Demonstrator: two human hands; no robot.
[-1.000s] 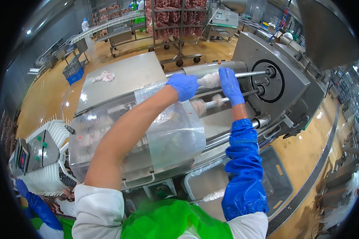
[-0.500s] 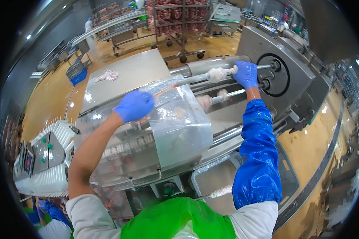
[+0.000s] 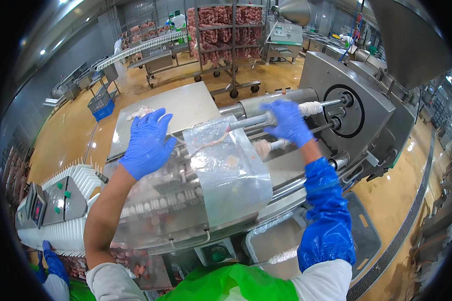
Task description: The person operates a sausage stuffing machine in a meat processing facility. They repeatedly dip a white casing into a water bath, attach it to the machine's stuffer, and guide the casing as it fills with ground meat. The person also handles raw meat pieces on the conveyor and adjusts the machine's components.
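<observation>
My left hand, gloved in blue, is raised over the left end of the clear machine cover with its fingers spread, holding nothing. Farther right, my blue-gloved right hand curls around the upper metal tube, with pale bunched sausage casing between thumb and fingers. More white casing is gathered on the rod to the right of that hand. A thin pale strand of casing trails from the tube's left end over a clear plastic sheet. Another bunched casing sits on the lower tube.
A wet casing pile lies on the flat steel lid. White hanger arms line a conveyor at left, near a co-worker's blue sleeve. A grey bin stands close below. Behind is a wheeled rack of sausages.
My left hand has moved left and its fingers have spread. My right hand has slid left along the upper tube, and bunched casing now shows to its right.
</observation>
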